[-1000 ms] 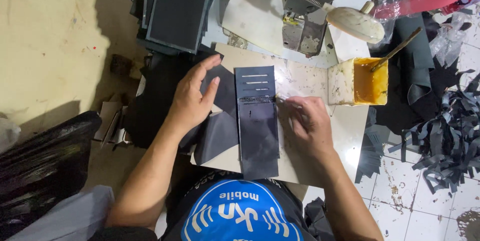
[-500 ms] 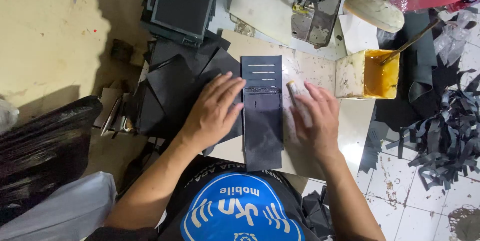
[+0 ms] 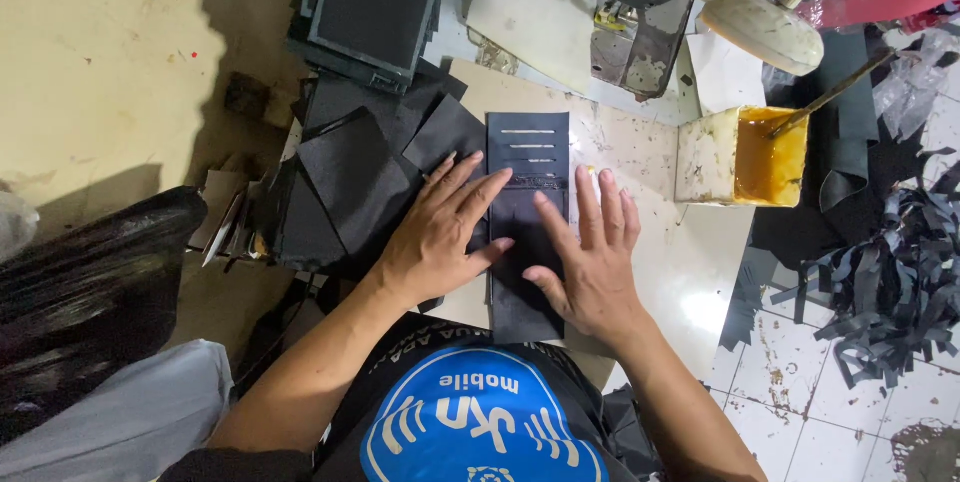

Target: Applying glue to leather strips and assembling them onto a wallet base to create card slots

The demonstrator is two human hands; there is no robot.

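Observation:
A long dark leather panel (image 3: 528, 147) with three pale slits at its far end lies lengthwise on a pale work board (image 3: 640, 157). My left hand (image 3: 440, 232) lies flat with spread fingers on the panel's left side and the dark pieces beside it. Flat on the panel's right edge rests my right hand (image 3: 592, 260), fingers apart and pointing away from me. Neither hand grips anything; both press down on the panel.
A yellow-stained glue tub (image 3: 742, 154) with a stick in it stands right of the board. Stacked dark cut pieces (image 3: 345, 182) lie to the left, dark trays (image 3: 375, 2) beyond them. Black strip offcuts (image 3: 880, 272) litter the tiled floor at right. A metal machine (image 3: 650, 12) sits behind.
My left hand has come from the pieces on the left onto the panel. My right hand has shifted up along the panel's right edge; both now lie flat side by side.

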